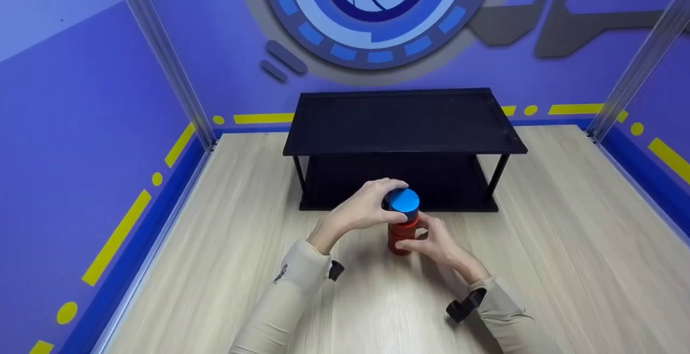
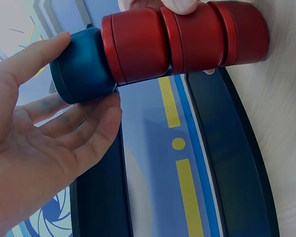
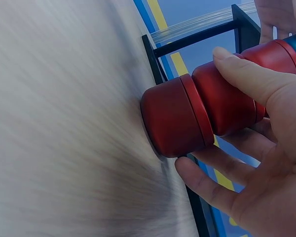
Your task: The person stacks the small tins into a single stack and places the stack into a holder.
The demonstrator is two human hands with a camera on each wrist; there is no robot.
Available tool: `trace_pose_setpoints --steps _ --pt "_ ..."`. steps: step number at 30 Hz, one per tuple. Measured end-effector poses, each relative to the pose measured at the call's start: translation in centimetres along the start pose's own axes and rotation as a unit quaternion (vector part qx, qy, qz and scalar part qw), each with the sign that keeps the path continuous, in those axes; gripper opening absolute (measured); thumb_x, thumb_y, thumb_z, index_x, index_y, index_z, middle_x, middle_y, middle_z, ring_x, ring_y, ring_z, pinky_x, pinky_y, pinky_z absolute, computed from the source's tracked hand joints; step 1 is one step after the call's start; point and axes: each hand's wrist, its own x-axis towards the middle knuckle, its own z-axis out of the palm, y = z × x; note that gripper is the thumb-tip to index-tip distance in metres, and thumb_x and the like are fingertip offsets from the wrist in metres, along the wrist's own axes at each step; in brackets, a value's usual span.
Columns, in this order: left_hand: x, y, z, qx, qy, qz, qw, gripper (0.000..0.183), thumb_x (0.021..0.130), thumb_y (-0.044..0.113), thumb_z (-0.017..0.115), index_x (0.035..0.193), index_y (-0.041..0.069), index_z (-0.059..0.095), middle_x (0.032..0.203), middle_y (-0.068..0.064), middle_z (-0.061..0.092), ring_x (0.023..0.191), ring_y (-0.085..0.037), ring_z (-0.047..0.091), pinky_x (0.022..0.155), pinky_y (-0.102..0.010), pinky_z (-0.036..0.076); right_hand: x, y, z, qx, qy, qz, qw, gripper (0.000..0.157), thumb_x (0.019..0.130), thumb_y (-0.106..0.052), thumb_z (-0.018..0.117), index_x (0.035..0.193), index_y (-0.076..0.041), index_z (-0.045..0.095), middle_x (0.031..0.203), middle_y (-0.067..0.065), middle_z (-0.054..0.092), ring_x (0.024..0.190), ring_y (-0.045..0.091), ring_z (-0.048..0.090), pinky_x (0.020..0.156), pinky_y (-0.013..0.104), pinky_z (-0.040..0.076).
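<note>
A stack of small round canisters with a metallic sheen stands upright on the wooden table, in front of the shelf. At its top is a blue canister (image 2: 83, 64), gripped by my left hand (image 1: 364, 207) between the thumb and the fingers. Below it come three red canisters: an upper one (image 2: 138, 47), a middle one (image 3: 222, 101) and a bottom one (image 3: 170, 118) at the tabletop. From the right, my right hand (image 1: 441, 242) holds the red part, its thumb across the middle canister and its fingers round the far side.
A black two-tier shelf (image 1: 396, 122) stands just behind the stack, its lower board (image 1: 453, 203) near the hands. Blue printed walls (image 1: 97, 127) with metal corner posts (image 1: 167, 57) enclose the wooden table (image 1: 242, 246). Each wrist carries a black camera (image 1: 466, 304).
</note>
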Motion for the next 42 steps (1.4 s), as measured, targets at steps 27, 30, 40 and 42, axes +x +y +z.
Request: trace_pose_setpoints --steps 27,30,40,42 --pt "-0.2 -0.4 0.6 -0.022 -0.004 0.004 0.9997 0.062 0.084 0.029 0.073 0.139 0.014 0.049 0.138 -0.003 0.055 0.121 -0.016 0.054 0.102 -0.029 0.046 -0.1 0.0 0.0 -0.004 -0.009 -0.005 1.0 0.051 0.077 -0.019 0.081 0.12 -0.001 0.06 0.11 0.016 0.068 0.09 0.006 0.062 0.075 0.031 0.057" --pt "-0.4 -0.7 0.6 -0.03 -0.006 0.006 0.9995 0.065 0.084 0.027 0.074 0.141 0.014 0.046 0.139 -0.003 0.054 0.122 -0.015 0.054 0.104 -0.03 0.045 -0.1 0.0 0.0 -0.005 -0.008 -0.007 1.0 0.05 0.078 -0.018 0.081 0.119 -0.001 0.06 0.11 0.016 0.068 0.09 0.005 0.061 0.075 0.03 0.057" --pt "-1.3 -3.0 2.4 -0.066 -0.061 -0.042 0.995 0.08 0.079 0.024 0.08 0.146 0.015 0.035 0.13 -0.008 0.058 0.113 -0.027 0.061 0.092 -0.031 0.051 -0.8 0.6 0.0 -0.038 -0.05 -0.001 0.998 0.052 0.081 -0.02 0.078 0.124 0.0 0.057 0.112 0.017 0.067 0.097 0.024 0.067 0.083 0.037 0.056" --pt "-1.6 -3.6 3.1 -0.075 -0.074 -0.061 0.9925 0.078 0.078 0.022 0.08 0.143 0.013 0.038 0.125 -0.009 0.06 0.111 -0.028 0.061 0.088 -0.027 0.05 -1.0 0.7 -0.1 -0.035 -0.056 0.002 0.998 0.054 0.081 -0.019 0.077 0.126 0.0 0.055 0.114 0.019 0.066 0.101 0.029 0.066 0.085 0.042 0.055"
